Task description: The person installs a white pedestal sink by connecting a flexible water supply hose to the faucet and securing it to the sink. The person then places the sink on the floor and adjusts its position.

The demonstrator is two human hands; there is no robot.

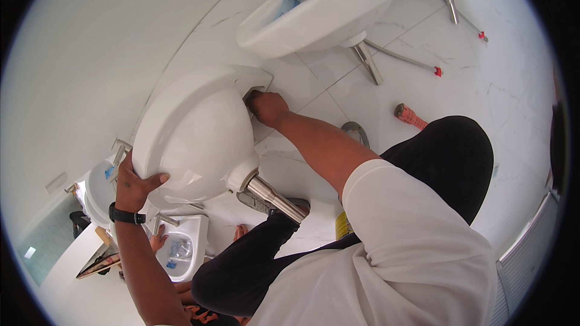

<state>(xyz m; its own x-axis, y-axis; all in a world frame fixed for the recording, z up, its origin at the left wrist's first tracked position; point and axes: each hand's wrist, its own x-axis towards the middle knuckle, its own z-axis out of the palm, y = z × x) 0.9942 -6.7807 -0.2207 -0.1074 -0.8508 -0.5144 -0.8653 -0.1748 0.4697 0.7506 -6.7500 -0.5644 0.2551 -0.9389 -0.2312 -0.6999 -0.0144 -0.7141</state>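
Observation:
A white washbasin [199, 139] fills the middle of the view, its smooth rounded underside toward me. From its drain a chrome tailpipe [275, 196] points down to the right. My left hand [134, 182] clasps the basin's outer rim, thumb on the underside and fingers mostly hidden behind the edge. A black band circles that wrist. My right hand [267, 108] is closed at a recess in the basin's back edge, beside the white marbled tiles. Its fingertips are inside the recess, so I cannot see what they grip.
Another washbasin [326, 21] with blue film on its tap is above, its hose [402, 57] capped red. A red-orange ribbed tool [411, 116] and a metal ring [355, 133] lie to the right. At lower left, another person's hand [158, 240] is beside a small basin [196, 244].

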